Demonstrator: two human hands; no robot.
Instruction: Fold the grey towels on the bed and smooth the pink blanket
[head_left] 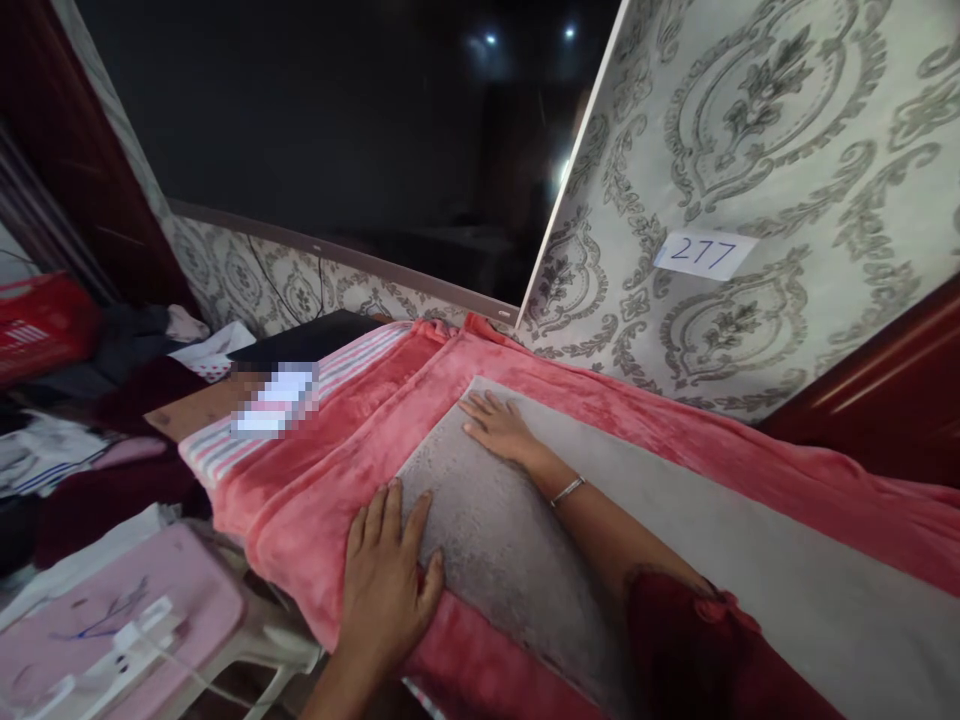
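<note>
A grey cloth (675, 530) lies spread flat on top of a pink fleece blanket (330, 480) that covers a raised surface. My left hand (386, 580) rests open on the near left edge of the grey cloth, fingers flat and partly on the blanket. My right hand (499, 425) lies open and flat near the cloth's far corner, a thin bangle (568, 490) on its wrist. Neither hand holds anything.
A large dark screen (352, 130) hangs on patterned wallpaper bearing a paper label 277 (705, 253). A pink stool (112, 620) stands at the lower left. Piled clothes (82, 440) and a red crate (37, 325) lie at the left. A striped cloth (330, 380) shows under the blanket.
</note>
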